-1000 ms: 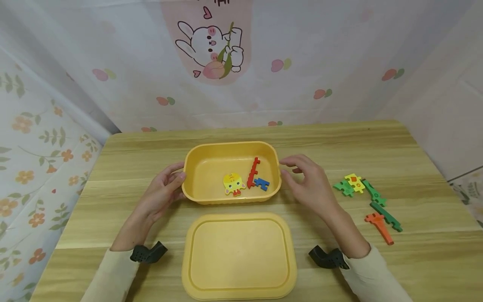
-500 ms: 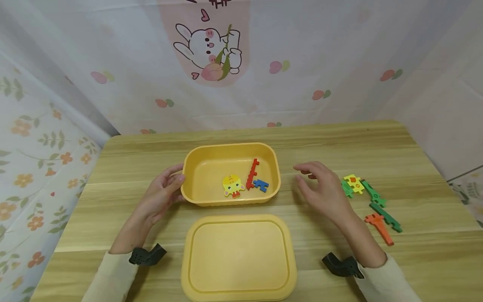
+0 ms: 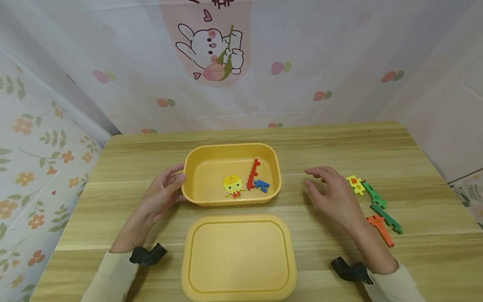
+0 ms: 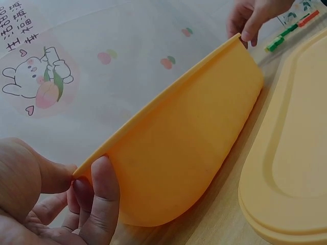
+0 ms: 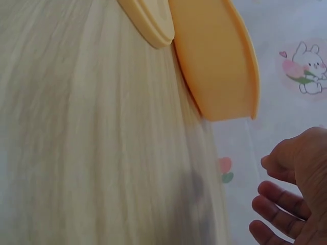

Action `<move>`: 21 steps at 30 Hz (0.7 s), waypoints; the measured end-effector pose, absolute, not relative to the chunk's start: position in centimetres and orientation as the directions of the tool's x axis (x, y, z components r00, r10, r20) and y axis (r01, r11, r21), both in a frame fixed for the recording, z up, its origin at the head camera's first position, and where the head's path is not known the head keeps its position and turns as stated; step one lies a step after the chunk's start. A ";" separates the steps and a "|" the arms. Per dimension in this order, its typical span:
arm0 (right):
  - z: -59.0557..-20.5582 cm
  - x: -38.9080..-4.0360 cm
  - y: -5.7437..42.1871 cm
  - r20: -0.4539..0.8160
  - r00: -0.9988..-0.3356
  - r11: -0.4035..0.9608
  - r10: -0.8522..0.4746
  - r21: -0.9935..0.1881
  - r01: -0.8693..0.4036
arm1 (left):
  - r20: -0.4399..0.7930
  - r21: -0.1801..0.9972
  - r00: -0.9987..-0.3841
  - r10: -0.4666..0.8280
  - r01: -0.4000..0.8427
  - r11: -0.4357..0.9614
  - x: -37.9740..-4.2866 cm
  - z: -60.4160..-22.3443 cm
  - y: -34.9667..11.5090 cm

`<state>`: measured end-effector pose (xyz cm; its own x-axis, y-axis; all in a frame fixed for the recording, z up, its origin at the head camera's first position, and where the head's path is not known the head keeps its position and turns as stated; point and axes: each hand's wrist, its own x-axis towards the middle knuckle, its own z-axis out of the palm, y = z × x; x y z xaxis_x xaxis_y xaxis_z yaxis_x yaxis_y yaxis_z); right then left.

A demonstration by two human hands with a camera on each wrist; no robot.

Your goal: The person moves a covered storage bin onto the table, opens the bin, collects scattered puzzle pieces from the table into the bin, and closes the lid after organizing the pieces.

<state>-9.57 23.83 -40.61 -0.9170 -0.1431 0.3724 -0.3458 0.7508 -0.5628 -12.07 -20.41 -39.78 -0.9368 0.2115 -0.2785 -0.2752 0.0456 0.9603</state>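
Note:
A yellow plastic box (image 3: 232, 153) stands on the table, its lid off. My left hand (image 3: 162, 193) holds its left end, thumb and fingers at the rim; the left wrist view shows this grip on the box wall (image 4: 179, 127). Inside lie a yellow cat-face piece (image 3: 234, 186), a red notched strip (image 3: 253, 174) and a blue puzzle piece (image 3: 262, 185). My right hand (image 3: 336, 197) is over the table to the right of the box, fingers loosely bent and holding nothing. It overlaps the loose puzzle pieces in the head view, hiding one green piece.
In front of the box lies the yellow lid (image 3: 239, 256). At right are a yellow piece (image 3: 356, 185), a green piece (image 3: 374, 195), a dark green strip (image 3: 386, 218) and an orange piece (image 3: 381, 230). A patterned curtain (image 3: 294, 92) hangs behind the table (image 3: 132, 167).
My right hand has left the box's right end and moved right, toward the loose pieces, covering a green one. The left hand and the box have stayed nearly in place.

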 end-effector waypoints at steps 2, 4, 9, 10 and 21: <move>-40.7 -9.4 24.2 0.365 -0.921 0.758 -0.134 -0.561 -0.332 | -0.279 0.960 -0.937 0.211 -0.276 0.046 -12.1 -39.8 -20.3; -40.7 -9.3 24.5 0.354 -0.927 0.766 -0.129 -0.558 -0.319 | -0.279 0.960 -0.937 0.207 -0.276 0.045 -12.1 -39.8 -20.3; -40.9 -8.9 25.1 0.329 -0.938 0.780 -0.108 -0.556 -0.285 | -0.268 0.963 -0.938 0.221 -0.266 0.040 -12.2 -39.8 -20.3; -40.9 -8.9 25.3 0.329 -0.938 0.784 -0.105 -0.553 -0.282 | -0.266 0.964 -0.937 0.226 -0.264 0.039 -12.2 -39.9 -20.3; -41.9 -8.7 27.0 0.390 -0.917 0.837 -0.083 -0.472 -0.276 | -0.258 0.966 -0.940 0.223 -0.256 0.039 -12.2 -40.0 -20.6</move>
